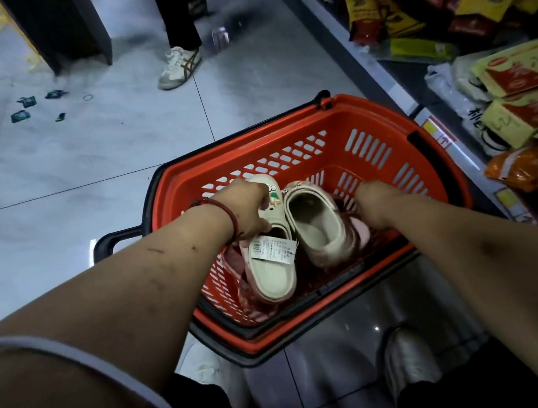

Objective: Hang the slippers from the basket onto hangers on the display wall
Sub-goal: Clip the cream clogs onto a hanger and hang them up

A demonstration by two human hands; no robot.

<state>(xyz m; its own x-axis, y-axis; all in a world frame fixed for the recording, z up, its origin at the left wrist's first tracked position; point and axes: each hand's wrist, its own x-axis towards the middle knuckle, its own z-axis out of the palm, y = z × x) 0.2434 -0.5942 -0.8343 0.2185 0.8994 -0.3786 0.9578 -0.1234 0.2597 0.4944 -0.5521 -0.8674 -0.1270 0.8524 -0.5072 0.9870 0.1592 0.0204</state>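
A red plastic basket stands on the floor in front of me. Inside it, my left hand grips a cream slipper by its strap; a white price tag hangs from it. My right hand is closed on the edge of a second cream slipper, which lies tilted beside the first. Pink slippers lie underneath both. No hangers or display wall are in view.
A shelf of packaged goods runs along the right, close to the basket. Another person's leg and white sneaker stand on the tiled floor beyond the basket. Small scraps of litter lie at the left. My own shoes are below.
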